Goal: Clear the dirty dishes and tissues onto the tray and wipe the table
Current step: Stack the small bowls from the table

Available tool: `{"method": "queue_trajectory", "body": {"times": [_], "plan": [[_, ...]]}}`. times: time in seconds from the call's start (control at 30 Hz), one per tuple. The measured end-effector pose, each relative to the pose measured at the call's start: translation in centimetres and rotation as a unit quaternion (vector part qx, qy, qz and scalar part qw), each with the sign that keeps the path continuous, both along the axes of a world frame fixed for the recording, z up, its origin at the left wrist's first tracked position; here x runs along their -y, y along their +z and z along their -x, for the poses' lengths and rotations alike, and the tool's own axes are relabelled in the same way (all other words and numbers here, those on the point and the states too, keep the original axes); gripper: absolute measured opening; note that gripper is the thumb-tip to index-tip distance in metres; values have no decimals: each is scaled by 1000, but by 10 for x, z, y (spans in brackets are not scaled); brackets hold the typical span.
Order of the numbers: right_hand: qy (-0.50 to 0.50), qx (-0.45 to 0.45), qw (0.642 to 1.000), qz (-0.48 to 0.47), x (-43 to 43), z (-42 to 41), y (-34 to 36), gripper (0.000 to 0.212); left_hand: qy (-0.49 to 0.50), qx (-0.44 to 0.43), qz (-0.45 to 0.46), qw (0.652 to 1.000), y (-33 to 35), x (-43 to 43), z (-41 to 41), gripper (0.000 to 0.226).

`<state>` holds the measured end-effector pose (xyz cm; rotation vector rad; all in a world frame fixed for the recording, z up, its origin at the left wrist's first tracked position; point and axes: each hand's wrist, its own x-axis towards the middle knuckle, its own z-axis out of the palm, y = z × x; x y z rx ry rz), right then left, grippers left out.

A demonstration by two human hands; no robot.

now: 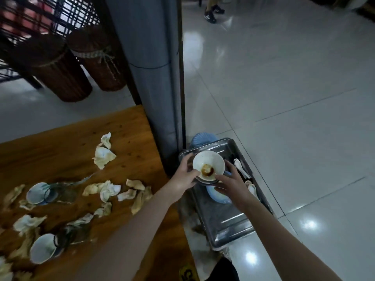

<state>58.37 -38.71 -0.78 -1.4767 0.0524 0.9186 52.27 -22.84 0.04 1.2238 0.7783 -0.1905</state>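
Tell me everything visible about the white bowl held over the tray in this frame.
The white bowl looks ceramic, round and upright, with brown sauce residue at its bottom. It sits atop a small stack of dishes over the metal tray. The left hand grips its left rim; the right hand holds its right side, thumb near the rim.
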Motion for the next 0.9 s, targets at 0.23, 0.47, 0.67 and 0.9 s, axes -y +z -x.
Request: {"method": "queue_trajectory", "body": {"times": [0.23, 0.47, 0.67, 0.9], "plan": [[63, -31, 997, 21, 30, -93, -49, 75, 72, -57, 19, 996, -43, 43, -81, 43], [89, -32, 995, 23, 49, -160, -118, 38, 71, -90, 12, 993, -110, 57, -144, 41], [82, -34, 995, 42, 47, -204, -172, 39, 19, -79, -36, 996, -159, 52, -181, 52], [100, -27, 991, 80, 34, -234, -237, 48, -27, -90, -67, 993, -215, 43, -209, 60]]}}
